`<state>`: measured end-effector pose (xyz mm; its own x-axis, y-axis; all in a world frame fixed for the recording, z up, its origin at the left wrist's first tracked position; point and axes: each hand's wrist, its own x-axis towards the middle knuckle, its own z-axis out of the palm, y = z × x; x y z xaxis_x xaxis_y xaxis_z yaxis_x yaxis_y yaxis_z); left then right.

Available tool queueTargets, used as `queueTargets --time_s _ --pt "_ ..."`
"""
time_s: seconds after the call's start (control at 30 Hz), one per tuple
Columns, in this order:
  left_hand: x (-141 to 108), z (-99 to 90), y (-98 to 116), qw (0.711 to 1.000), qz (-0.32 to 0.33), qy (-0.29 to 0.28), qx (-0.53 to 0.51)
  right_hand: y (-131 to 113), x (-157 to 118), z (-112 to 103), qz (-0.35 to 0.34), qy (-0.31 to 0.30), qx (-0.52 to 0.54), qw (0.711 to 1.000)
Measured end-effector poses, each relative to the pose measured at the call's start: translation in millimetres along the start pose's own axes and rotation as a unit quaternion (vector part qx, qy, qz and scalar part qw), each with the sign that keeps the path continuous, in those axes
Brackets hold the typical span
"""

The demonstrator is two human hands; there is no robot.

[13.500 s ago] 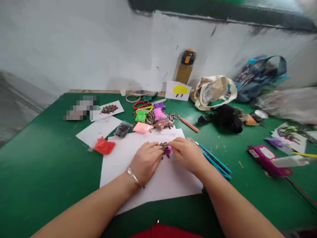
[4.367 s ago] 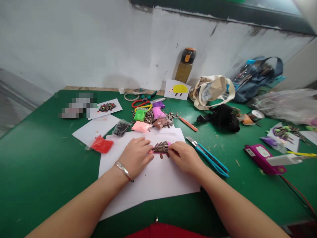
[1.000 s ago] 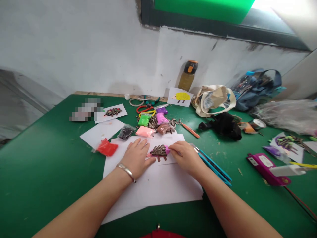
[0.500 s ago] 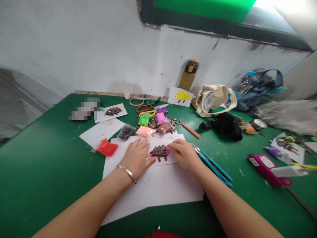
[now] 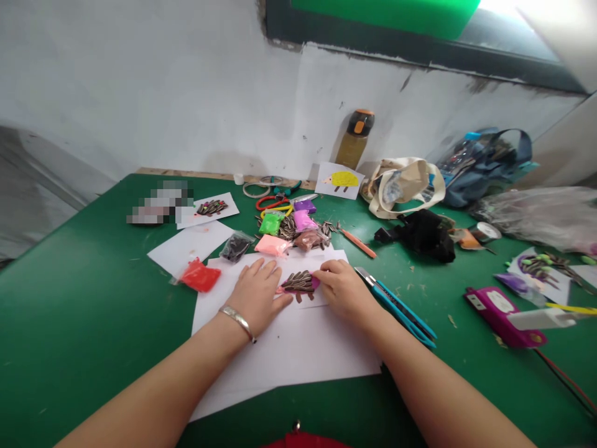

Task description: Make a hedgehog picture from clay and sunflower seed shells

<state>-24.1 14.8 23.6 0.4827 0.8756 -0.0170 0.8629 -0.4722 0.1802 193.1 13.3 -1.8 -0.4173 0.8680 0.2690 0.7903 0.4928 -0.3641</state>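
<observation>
Left hand (image 5: 256,295) flat on white paper (image 5: 289,348), fingers spread, not gripping anything; thumb and fingertips right by the pink snout of the hedgehog figure. Right hand (image 5: 342,291) has fingers bent, tips at the purple rear end of the figure; fingertips partly hidden, not clear whether they pinch something or just press. Bracelet (image 5: 237,320) on left wrist.

Hedgehog figure (image 5: 301,282) lies on the paper between the hands: striped seeds on the back, bare purple at the right end, two brown legs below.

Writing check: magenta box (image 5: 506,317) at right, with cord (image 5: 564,376), carries a white oval label (image 5: 500,301); print too small to read. Smaller white patch at its left end has dark marks, also unreadable. Coloured packets look like clear plastic: red packet (image 5: 200,275), black packet (image 5: 236,247), green packet (image 5: 271,223), plus peach, pink, purple and brown ones around a loose seed pile (image 5: 286,230).

Blue cutter (image 5: 396,308) just right of the right hand, blade end toward the paper. Yellow hedgehog card (image 5: 339,180) leans in front of bottle (image 5: 353,140), orange-and-black cap. Cream tote bag (image 5: 401,186) to its right.
</observation>
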Motion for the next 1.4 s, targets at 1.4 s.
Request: queueTargets --time_s 1.4 --pt "-5 1.7 11 0.995 0.07 0.056 -0.038 -23 15 12 0.11 0.021 0.005 0.994"
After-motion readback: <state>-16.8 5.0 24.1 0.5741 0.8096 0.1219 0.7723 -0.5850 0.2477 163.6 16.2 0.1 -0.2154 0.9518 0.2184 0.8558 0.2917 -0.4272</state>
